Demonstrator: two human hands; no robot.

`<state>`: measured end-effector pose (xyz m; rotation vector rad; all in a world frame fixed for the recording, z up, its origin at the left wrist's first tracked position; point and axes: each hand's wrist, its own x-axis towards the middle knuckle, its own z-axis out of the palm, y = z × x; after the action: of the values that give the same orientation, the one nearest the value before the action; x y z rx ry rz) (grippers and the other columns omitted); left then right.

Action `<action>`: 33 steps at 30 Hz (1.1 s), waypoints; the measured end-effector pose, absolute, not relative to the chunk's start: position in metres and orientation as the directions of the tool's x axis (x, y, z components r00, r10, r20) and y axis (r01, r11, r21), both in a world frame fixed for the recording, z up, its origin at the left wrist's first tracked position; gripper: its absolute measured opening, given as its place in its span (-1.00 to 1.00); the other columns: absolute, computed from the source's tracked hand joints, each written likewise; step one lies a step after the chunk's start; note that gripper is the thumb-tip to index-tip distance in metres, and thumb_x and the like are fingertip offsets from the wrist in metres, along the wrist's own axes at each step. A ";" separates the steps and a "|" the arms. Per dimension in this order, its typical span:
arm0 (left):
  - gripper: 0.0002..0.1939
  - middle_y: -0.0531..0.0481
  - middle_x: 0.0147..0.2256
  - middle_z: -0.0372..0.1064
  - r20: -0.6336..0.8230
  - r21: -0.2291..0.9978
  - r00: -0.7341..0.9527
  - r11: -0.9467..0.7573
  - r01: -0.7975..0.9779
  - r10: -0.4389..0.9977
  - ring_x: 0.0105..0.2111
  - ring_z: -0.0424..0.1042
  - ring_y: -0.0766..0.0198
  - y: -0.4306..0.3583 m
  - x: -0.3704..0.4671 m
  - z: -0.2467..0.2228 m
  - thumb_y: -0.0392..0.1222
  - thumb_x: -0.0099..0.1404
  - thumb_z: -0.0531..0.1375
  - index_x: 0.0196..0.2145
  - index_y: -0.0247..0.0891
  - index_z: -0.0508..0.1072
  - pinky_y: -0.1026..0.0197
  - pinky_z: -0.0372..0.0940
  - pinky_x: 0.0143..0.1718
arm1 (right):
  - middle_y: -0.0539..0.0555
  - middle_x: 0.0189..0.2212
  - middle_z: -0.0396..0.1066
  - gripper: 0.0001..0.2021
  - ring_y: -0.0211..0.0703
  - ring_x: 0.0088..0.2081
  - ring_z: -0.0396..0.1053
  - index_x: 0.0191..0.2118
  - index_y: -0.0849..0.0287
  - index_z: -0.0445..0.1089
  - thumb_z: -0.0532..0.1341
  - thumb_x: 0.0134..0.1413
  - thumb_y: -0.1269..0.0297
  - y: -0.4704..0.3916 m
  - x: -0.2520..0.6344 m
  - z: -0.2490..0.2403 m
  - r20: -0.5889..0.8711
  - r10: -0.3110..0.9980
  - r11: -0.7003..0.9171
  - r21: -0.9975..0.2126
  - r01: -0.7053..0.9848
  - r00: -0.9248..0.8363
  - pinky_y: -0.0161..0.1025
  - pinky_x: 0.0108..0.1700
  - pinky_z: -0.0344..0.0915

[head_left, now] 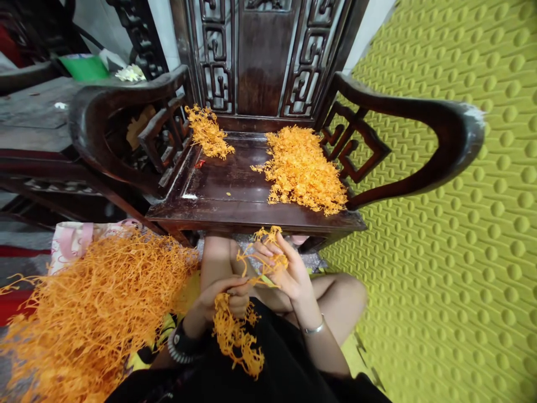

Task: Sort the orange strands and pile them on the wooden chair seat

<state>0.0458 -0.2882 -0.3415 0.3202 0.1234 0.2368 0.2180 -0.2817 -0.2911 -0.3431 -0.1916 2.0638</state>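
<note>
Head view: left hand point(224, 299) grips an orange strand clump point(237, 336); right hand point(281, 268) pinches strands point(268, 260). Tease gently, so strands don't snap.

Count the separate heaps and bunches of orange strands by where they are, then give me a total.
Heaps on the chair seat: 2, a small heap and a large heap
Loose mass beside the person: 1
Bunches in hands: 2, left hand and right hand
Total: 5

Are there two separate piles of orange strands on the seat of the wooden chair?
Yes, a small pile lies at the seat's back left and a larger pile on its right, with bare dark wood between them.
</note>
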 end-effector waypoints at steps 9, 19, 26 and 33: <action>-0.49 0.21 -0.80 -0.27 -0.136 0.382 0.959 0.906 -0.182 0.250 -0.79 -0.31 0.47 -0.290 0.045 -0.348 -0.05 0.28 0.12 -0.68 -0.23 -0.04 0.33 -0.26 -0.70 | -0.25 -0.77 -0.16 -0.74 -0.44 -0.75 -0.29 -0.41 0.14 0.27 0.34 0.00 0.12 -0.285 0.219 -0.301 -0.199 0.947 -0.317 -0.456 -0.831 -0.252 -0.55 -0.78 -0.07; -0.49 0.22 -0.79 -0.27 -0.089 0.320 0.959 0.919 -0.229 0.270 -0.77 -0.31 0.48 -0.293 0.044 -0.348 -0.09 0.31 0.11 -0.68 -0.24 -0.05 0.33 -0.26 -0.69 | -0.14 -0.52 0.22 -0.58 -0.45 -0.62 0.09 -0.23 0.09 0.32 0.43 -0.27 0.46 -0.294 0.237 -0.292 -0.249 0.968 -0.204 -0.781 -0.590 -0.005 -0.49 -0.65 0.08; -0.51 0.22 -0.76 -0.26 -0.143 0.343 0.943 0.909 -0.237 0.300 -0.75 -0.29 0.49 -0.294 0.043 -0.348 -0.09 0.30 0.12 -0.65 -0.25 -0.03 0.36 -0.23 -0.70 | -0.12 -0.62 0.13 -0.73 -0.45 -0.65 -0.05 -0.33 0.20 0.39 0.36 -0.07 0.14 -0.290 0.248 -0.311 -0.169 0.984 -0.137 -0.920 -0.367 0.057 -0.44 -0.66 -0.09; -0.59 0.23 -0.73 -0.16 -0.234 0.314 0.920 0.920 -0.234 0.314 -0.73 -0.25 0.50 -0.301 0.051 -0.353 -0.09 0.28 0.16 -0.61 -0.26 0.10 0.35 -0.23 -0.69 | -0.13 -0.61 0.18 -0.64 -0.47 -0.67 -0.16 -0.47 0.15 0.18 0.33 -0.06 0.04 -0.282 0.254 -0.326 -0.144 0.973 -0.054 -0.902 -0.429 0.181 -0.45 -0.66 -0.19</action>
<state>0.0506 -0.3010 -0.3534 0.2857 0.2860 0.2856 0.2544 -0.2823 -0.3262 -1.0454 -0.6875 1.3015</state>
